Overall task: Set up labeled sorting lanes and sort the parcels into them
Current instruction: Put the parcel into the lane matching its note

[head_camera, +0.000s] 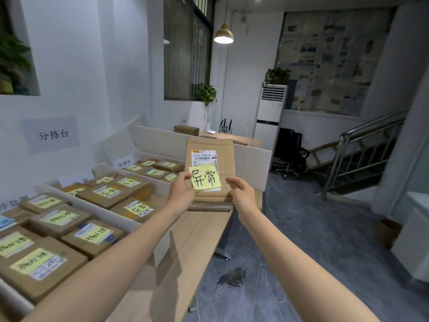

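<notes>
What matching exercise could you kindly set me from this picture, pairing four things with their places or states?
1 parcel
2 yellow note
3 pendant lamp
4 potted plant

A atop the air conditioner
B gripped by left hand and right hand
C stuck on the parcel
D hanging, lit

Pairs: 1-B, 2-C, 3-D, 4-A.

A single head-worn wide-angle camera looks forward and down, close over the table.

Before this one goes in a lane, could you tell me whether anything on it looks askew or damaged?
The yellow note sits tilted on the parcel, covering the lower part of its shipping label.
</notes>
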A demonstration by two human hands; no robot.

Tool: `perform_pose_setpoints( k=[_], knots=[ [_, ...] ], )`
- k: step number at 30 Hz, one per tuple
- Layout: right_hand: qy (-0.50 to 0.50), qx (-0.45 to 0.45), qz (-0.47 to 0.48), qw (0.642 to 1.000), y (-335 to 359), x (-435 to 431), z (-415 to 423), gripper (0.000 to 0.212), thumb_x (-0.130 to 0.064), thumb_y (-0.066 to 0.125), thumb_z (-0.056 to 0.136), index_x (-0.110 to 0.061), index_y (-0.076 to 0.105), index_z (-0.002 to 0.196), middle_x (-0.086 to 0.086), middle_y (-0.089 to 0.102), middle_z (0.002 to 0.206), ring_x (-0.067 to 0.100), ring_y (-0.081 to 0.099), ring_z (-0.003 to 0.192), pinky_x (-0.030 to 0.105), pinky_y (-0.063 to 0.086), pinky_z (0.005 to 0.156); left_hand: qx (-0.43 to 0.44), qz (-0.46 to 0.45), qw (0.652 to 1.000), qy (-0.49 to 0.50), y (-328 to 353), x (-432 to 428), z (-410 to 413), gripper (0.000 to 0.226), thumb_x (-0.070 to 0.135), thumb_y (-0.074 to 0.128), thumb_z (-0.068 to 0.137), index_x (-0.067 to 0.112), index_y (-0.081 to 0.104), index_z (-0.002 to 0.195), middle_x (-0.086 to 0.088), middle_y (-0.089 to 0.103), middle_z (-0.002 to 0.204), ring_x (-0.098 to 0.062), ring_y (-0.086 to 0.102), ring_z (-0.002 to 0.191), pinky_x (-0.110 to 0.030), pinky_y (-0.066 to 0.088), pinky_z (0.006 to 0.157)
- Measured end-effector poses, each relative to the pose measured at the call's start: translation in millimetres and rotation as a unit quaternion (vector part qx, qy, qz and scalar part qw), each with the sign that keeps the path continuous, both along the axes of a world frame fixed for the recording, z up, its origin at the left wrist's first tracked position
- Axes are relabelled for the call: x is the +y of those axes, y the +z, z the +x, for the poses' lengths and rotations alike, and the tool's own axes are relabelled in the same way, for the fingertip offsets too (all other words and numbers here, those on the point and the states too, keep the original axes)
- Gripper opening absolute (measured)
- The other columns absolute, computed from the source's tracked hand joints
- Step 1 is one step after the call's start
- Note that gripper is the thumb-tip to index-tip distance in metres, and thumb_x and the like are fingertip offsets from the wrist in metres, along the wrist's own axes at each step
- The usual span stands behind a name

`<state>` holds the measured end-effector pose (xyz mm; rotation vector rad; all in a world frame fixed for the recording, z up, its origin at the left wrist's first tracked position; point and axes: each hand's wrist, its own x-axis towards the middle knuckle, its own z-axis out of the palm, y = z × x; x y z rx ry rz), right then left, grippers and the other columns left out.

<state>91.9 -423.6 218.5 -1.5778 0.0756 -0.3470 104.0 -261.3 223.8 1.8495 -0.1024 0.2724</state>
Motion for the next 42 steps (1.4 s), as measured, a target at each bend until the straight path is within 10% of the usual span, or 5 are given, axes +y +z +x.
perform_pose_setpoints(
  k=[12, 27, 39, 42],
  knots=[
    [0.006, 0.026, 0.01, 1.0, -19, -31, 87, 0.049, 0.017, 0.034, 0.087, -0.02, 0.06, 0.107, -0.006, 0.057, 0.116, 0.017, 0.051, 0.124, 0.023, 0.048, 0.082, 0.031, 0.022, 0.999, 0.006, -19, -33, 90, 0.041, -0.009, 0.044, 0.087, 0.019, 0.046, 0.118, -0.013, 0.053, 0.129, -0.012, 0.048, 0.069, -0.014, 0.033, 0.041],
    [0.103, 0.012, -0.02, 0.994, 3, -100, 224, 0.05, 0.018, 0.036, 0.085, -0.011, 0.06, 0.118, -0.006, 0.053, 0.115, 0.014, 0.045, 0.128, 0.038, 0.043, 0.106, 0.014, 0.035, 0.991, 0.131, 1, -107, 184, 0.039, -0.005, 0.045, 0.089, 0.019, 0.046, 0.119, -0.002, 0.048, 0.135, -0.015, 0.049, 0.1, -0.02, 0.042, 0.063],
    [0.204, 0.019, -0.045, 0.978, -4, -120, 285, 0.049, 0.015, 0.037, 0.086, -0.012, 0.061, 0.118, -0.003, 0.055, 0.119, 0.01, 0.048, 0.113, 0.029, 0.043, 0.103, 0.03, 0.048, 0.972, 0.229, -8, -125, 222, 0.042, -0.008, 0.046, 0.087, 0.015, 0.047, 0.122, -0.008, 0.048, 0.136, -0.014, 0.054, 0.084, -0.03, 0.049, 0.065],
    [0.224, 0.016, -0.031, 0.974, -6, -114, 296, 0.045, 0.015, 0.037, 0.086, -0.008, 0.062, 0.117, -0.005, 0.055, 0.107, 0.006, 0.049, 0.101, 0.02, 0.041, 0.088, 0.04, 0.038, 0.97, 0.237, -14, -117, 230, 0.042, -0.009, 0.046, 0.085, 0.021, 0.046, 0.115, -0.011, 0.048, 0.134, -0.015, 0.052, 0.071, -0.016, 0.037, 0.043]
  ],
)
